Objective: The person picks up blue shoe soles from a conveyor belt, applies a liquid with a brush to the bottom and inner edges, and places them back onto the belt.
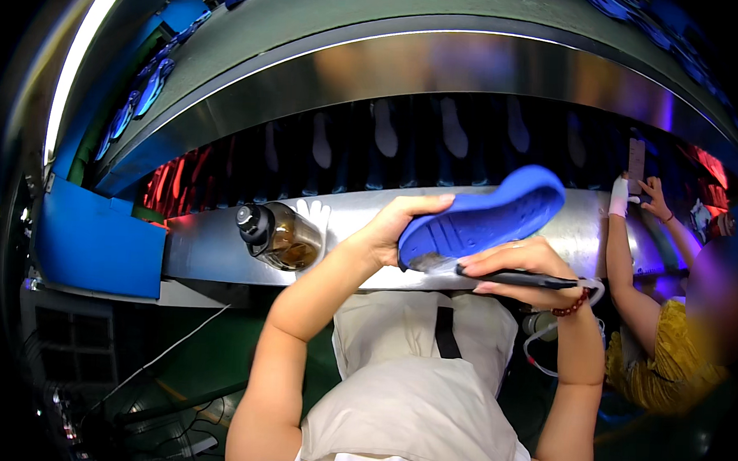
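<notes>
A blue shoe sole (489, 218) with a raised rim is tilted over the metal ledge, its hollow side showing. My left hand (394, 223) grips it near the lower left end, thumb over the rim. In my right hand (528, 260) is a brush (531, 279) with a black handle, fingers closed around it. Its pale bristles (433, 263) are at the sole's lower left end, close to my left hand; whether they touch the surface is hard to tell. A white tube runs by my right wrist, behind the brush handle.
A brown-tinted bottle (290, 237) with a black cap stands on the metal ledge (208, 244), beside a white glove (316, 214). Beyond are dark slots with sole shapes and a green belt (312, 32). At right, a co-worker's hands hold a pale flat piece (636, 164).
</notes>
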The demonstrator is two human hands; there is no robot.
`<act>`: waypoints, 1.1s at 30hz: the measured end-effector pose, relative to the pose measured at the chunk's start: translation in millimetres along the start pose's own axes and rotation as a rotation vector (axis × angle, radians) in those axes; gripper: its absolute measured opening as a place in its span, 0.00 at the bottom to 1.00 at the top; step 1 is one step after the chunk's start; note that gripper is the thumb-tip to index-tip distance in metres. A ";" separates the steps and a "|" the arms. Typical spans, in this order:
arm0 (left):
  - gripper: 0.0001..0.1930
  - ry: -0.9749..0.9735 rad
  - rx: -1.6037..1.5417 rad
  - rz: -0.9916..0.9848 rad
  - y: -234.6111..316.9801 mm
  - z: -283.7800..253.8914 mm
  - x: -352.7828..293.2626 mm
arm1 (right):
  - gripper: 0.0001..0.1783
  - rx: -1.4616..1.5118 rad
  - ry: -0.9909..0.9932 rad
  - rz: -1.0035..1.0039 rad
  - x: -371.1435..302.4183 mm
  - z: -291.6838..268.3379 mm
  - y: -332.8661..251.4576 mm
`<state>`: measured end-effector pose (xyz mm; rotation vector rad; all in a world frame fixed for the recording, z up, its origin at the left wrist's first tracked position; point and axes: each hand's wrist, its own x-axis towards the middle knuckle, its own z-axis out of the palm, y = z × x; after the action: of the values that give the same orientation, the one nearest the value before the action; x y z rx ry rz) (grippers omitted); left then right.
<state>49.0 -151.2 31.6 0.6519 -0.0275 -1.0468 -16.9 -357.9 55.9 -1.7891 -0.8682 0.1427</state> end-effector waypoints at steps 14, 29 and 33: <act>0.22 0.204 0.249 -0.114 -1.9 -0.1 -20.8 | 0.10 -0.097 -0.291 0.006 -4.5 -34.7 -3.6; 0.28 0.111 -0.104 0.076 -27.0 -22.4 -2.6 | 0.09 0.231 0.352 0.361 -6.6 15.7 37.0; 0.27 0.158 -0.100 0.150 -33.0 -24.7 -0.7 | 0.09 0.211 0.483 0.321 -4.8 19.5 47.7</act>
<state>30.5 -149.5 -5.1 0.6299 0.1118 -0.8444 -6.7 -352.5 5.4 -1.6519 -0.2117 0.0039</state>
